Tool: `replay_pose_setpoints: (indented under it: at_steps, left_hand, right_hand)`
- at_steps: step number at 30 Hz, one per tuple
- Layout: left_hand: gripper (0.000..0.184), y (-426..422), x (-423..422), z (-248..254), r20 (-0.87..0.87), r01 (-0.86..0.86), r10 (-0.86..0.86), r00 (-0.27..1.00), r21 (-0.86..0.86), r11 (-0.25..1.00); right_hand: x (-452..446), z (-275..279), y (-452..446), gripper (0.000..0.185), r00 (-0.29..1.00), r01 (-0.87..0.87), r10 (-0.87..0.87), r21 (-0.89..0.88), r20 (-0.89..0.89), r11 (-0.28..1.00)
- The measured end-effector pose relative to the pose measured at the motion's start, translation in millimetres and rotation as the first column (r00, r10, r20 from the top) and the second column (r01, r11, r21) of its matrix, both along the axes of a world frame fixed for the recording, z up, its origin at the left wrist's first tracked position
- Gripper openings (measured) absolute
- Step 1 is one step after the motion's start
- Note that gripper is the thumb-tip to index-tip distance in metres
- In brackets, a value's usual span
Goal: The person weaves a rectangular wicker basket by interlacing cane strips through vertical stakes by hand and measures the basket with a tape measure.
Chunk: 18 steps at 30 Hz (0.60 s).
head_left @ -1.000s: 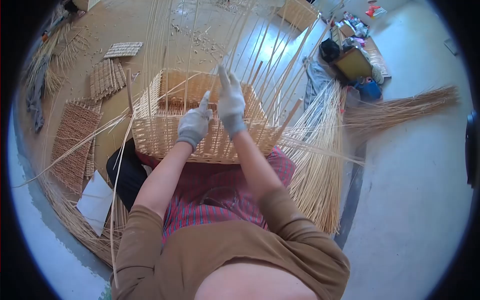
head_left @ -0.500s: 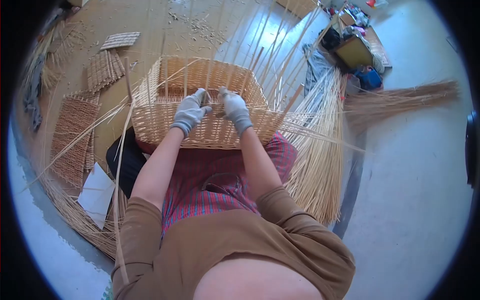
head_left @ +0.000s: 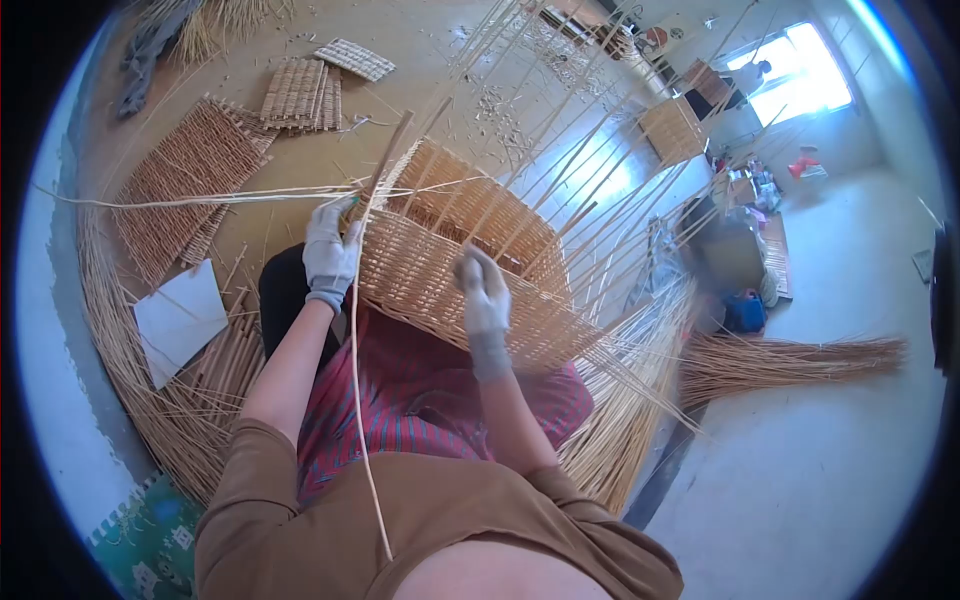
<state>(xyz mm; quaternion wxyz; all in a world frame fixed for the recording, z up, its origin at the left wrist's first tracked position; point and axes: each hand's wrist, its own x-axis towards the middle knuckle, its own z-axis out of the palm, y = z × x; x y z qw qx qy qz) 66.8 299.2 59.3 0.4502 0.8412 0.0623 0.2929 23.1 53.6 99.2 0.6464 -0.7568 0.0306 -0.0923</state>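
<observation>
A woven wicker basket (head_left: 450, 285) sits tilted on my lap, with long thin stakes standing up from its rim. At its left corner, my left hand (head_left: 332, 250) in a pale glove has its fingers wrapped round the corner beside a thick upright stick (head_left: 386, 158). One long strand (head_left: 358, 390) hangs down from there onto the brown top. My right hand (head_left: 484, 292), gloved too, is at the near wall with its fingers bent together; its fingertips are blurred, and I cannot make out what they hold.
Woven panels (head_left: 190, 175) and a white sheet (head_left: 180, 318) lie on the left. Bundles of strands (head_left: 790, 365) are on the right, near a blue object (head_left: 744, 312). Another person (head_left: 748, 78) is by the bright window at the back right.
The view has turned and the basket now slants down to the right. My left hand has moved from the middle of the rim to the left corner; my right hand is apart from it.
</observation>
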Motion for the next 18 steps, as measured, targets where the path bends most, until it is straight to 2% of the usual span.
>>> replay_pose_setpoints:
  at_steps: [1,2,3,4,5,6,7,8,9,10,11,12,13,15,16,17,18]
  left_hand:
    - [0.038,4.3,10.6,-18.0,0.037,0.104,-0.102,0.994,-0.055,0.993]
    - [0.046,2.6,11.0,-32.0,-0.044,0.180,-0.192,0.980,-0.200,0.963]
    - [0.051,3.4,8.1,-25.6,-0.141,0.161,-0.178,0.974,-0.125,0.979]
    - [0.049,2.8,10.7,-41.5,-0.090,0.229,-0.254,0.963,-0.221,0.948]
    - [0.048,5.3,14.2,-58.4,-0.038,0.300,-0.327,0.944,-0.308,0.903]
    - [0.049,6.0,12.3,-48.3,-0.014,0.321,-0.342,0.940,-0.310,0.895]
    - [0.049,4.0,12.3,-37.4,0.006,0.343,-0.359,0.933,-0.312,0.886]
    - [0.055,14.7,16.2,-35.2,-0.083,0.287,-0.296,0.951,-0.107,0.952]
    - [0.052,19.0,24.2,-46.9,-0.056,0.303,-0.308,0.950,-0.076,0.950]
    - [0.051,22.6,29.7,-51.5,-0.107,0.309,-0.317,0.943,-0.083,0.947]
    - [0.049,25.4,33.1,-56.6,-0.163,0.317,-0.329,0.930,-0.094,0.944]
    - [0.049,29.3,36.1,-64.3,-0.188,0.347,-0.355,0.916,-0.071,0.935]
    - [0.049,31.6,39.6,-63.3,-0.300,0.329,-0.369,0.879,-0.177,0.928]
    - [0.049,37.3,44.4,-51.6,-0.410,0.312,-0.393,0.823,-0.251,0.916]
    - [0.050,36.5,38.0,-18.5,-0.479,0.355,-0.319,0.818,-0.017,0.935]
    - [0.051,38.3,34.6,0.2,-0.528,0.389,-0.229,0.818,0.214,0.896]
    - [0.051,46.1,40.2,-20.0,-0.469,0.385,-0.248,0.847,0.222,0.896]
  right_hand:
    - [22.0,11.3,31.4,0.052,0.995,-0.077,0.078,-0.010,0.061,0.997]
    - [46.6,21.9,60.1,0.059,0.995,-0.068,0.071,-0.044,0.067,0.997]
    - [75.2,31.1,83.0,0.066,0.995,-0.059,0.065,-0.077,0.078,0.995]
    - [108.3,34.0,97.2,0.076,0.982,-0.058,0.066,0.053,-0.179,0.997]
    - [140.7,28.1,108.2,0.086,0.900,-0.026,0.103,0.183,-0.423,0.983]
    - [172.7,-1.3,112.6,0.125,0.848,0.161,0.164,0.539,-0.505,0.827]
    - [192.8,-20.9,107.8,0.134,0.819,0.174,0.255,0.646,-0.514,0.743]
    - [201.9,-28.5,110.5,0.136,0.819,0.200,0.237,0.647,-0.522,0.735]
    - [204.9,-33.4,113.6,0.137,0.819,0.233,0.216,0.652,-0.532,0.722]
    - [193.0,-13.4,116.3,0.134,0.815,0.273,0.108,0.541,-0.570,0.795]
    - [183.4,-2.4,119.9,0.134,0.809,0.306,0.102,0.563,-0.579,0.768]
    - [176.0,6.4,121.2,0.130,0.819,0.322,-0.004,0.455,-0.573,0.830]
    - [176.3,1.8,119.9,0.127,0.826,0.341,-0.109,0.336,-0.552,0.878]
    - [195.8,-56.8,128.2,0.088,0.874,0.443,-0.392,0.136,-0.287,0.886]
    - [178.4,-43.7,128.7,0.073,0.968,0.244,-0.204,0.366,-0.145,0.898]
    - [161.7,-29.9,127.7,0.061,0.998,0.005,-0.035,0.543,0.044,0.840]
    - [149.0,-18.4,120.9,0.046,0.998,-0.053,0.038,0.492,0.041,0.869]
